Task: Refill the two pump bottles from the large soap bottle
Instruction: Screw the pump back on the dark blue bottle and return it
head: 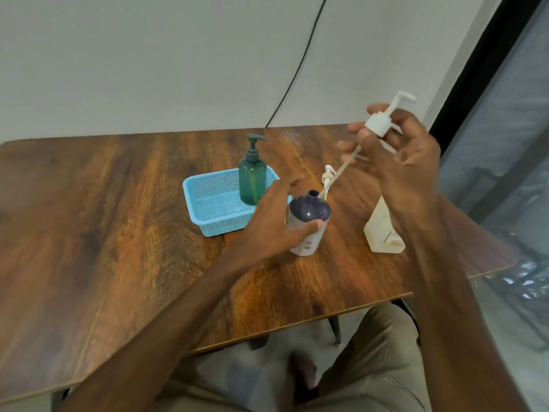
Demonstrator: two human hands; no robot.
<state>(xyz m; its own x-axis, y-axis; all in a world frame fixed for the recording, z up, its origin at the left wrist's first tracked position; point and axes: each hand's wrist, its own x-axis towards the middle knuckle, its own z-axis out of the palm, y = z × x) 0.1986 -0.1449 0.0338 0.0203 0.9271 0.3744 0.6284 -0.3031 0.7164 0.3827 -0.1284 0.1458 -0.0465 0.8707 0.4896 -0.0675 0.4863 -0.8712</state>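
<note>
**Head view: pump lifted out, dark bottle held on the table**

Head view looks down on a wooden table (pixel 118 218). Just past its middle, toward 12 o'clock, sits a blue basket (pixel 225 226). A green bottle (pixel 252 182) stands upright in the basket's 2 o'clock corner, with its pump screwed on.

At 4 o'clock of the basket, just beside its corner, a dark bottle (pixel 309 209) stands on the table with its neck open. The left hand (pixel 276 217) holds it. The thumb lies across the front below the shoulder and the fingers curl round the far side.

A second pump (pixel 327 176), cream-coloured, shows just behind the dark bottle's neck at 1 o'clock. What it rests on cannot be told.

Higher, at 1 o'clock of the dark bottle and clear of the table, the right hand (pixel 407 153) pinches a white pump (pixel 378 124) by its collar, spout uppermost. The other fingers are spread loosely. The pump's tube (pixel 341 171) slants down toward 7 o'clock and ends close to the open neck. Whether its tip is inside cannot be told.

At 3 o'clock of the dark bottle, well apart from it, a cream bottle (pixel 381 230) stands on the table. Its top is hidden behind the right wrist.

A black cable (pixel 300 63) hangs down the wall at 12 o'clock.
</note>
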